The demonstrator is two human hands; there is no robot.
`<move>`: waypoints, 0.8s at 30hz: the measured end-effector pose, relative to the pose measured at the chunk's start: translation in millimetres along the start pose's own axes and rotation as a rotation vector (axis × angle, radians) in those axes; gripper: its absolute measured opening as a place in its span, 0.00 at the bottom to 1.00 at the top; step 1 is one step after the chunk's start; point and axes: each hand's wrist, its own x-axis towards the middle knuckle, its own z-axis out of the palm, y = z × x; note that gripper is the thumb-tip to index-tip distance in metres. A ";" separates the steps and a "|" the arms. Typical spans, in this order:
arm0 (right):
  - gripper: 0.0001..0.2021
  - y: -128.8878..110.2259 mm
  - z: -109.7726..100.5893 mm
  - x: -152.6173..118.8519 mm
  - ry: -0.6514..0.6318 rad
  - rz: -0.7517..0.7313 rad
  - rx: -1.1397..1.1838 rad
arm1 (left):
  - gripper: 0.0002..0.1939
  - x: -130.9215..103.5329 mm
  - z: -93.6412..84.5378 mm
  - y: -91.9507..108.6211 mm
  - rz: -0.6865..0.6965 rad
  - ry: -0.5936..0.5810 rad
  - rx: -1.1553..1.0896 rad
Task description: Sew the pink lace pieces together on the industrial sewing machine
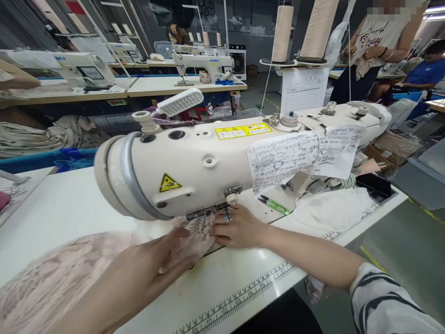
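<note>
Lace in pale pink (pixel 200 227) bunches beneath the head of a cream sewing machine (pixel 187 162), between your two hands, in the head view of a busy workshop. Your left hand (pixel 162 262), slightly blurred, holds the lace between thumb and fingers at the near left of the needle area. Your right hand (pixel 239 227) sits on the other side, fingers bent and close together over the lace, just beside the metal needle clamp (pixel 227 213); whether the fingertips pinch or only press, you cannot tell from this angle.

More pale pink fabric (pixel 69 264) spreads over the white tabletop (pixel 83 199) at left, partly behind your left forearm. Green-handled thread snips (pixel 276 205) lie to the right of your right hand, with a white cloth (pixel 330 208) farther right on the table. Ruler markings (pixel 239 301) run along the near side. Handwritten papers (pixel 285 157) hang against the machine's arm, and two thread cones, one slim (pixel 282 32) and one broad (pixel 318 30), stand above a printed sheet (pixel 304 90) at the far side.

Across the room, another machine (pixel 205 65) marked JUKI stands on a far table. At far right, a standing person (pixel 378 41) holds a pale cloth (pixel 365 65), and another person in a blue shirt (pixel 426 72) sits behind.
</note>
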 end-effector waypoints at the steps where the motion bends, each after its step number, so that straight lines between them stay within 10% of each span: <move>1: 0.11 -0.2 0.3 -0.2 0.007 -0.001 0.003 | 0.20 3.9 3.6 2.0 0.045 -0.036 0.011; 12: 0.10 -2.0 3.2 -1.1 0.101 -0.012 0.015 | 0.16 1.4 38.4 2.1 0.318 0.152 0.153; 24: 0.08 -6.4 4.0 3.6 -0.098 0.039 0.096 | 0.15 -3.0 49.9 -0.7 0.237 0.189 0.033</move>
